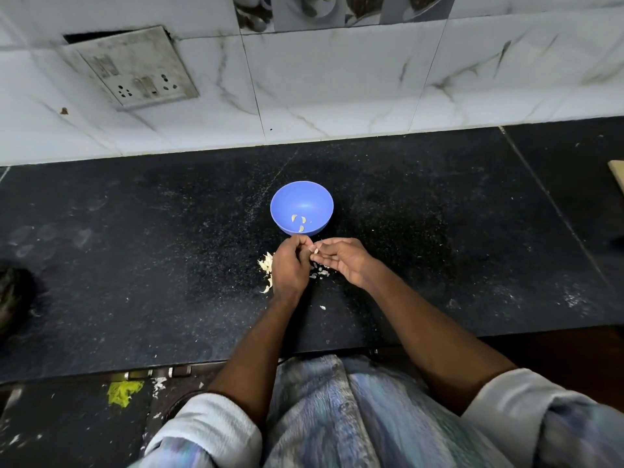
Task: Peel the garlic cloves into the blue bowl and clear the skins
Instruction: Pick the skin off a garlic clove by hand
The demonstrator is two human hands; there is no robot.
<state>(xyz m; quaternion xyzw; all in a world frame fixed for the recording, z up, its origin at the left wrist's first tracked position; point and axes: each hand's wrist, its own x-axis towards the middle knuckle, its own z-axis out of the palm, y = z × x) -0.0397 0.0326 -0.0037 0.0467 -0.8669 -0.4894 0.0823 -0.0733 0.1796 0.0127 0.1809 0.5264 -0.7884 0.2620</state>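
1. Blue bowl [301,208] sits mid-counter, nearer the back edge by the tiled wall [304,89] than the front edge; just beyond the hands, likely so a finished clove drops straight in.
2. Three peeled cloves [299,222] lie in the bowl bottom, near side.
3. Left hand [289,265] has fingers curled inward, tips meeting the right hand's; it seems to steady a clove, though that clove is mostly hidden.
4. Right hand [341,260] pinches a small pale piece [316,250] between thumb and forefinger; clove or skin, cannot tell. Other fingers loosely extended.
5. Both hands hover just in front of the bowl, over the counter [135,248], so skins fall in one spot.
6. Skin pile [266,265] lies beside and under the left hand; more flakes [320,273] under the right; one stray flake [322,307] nearer the front edge.
7. Judgement: peeling step under way; skins not yet cleared.
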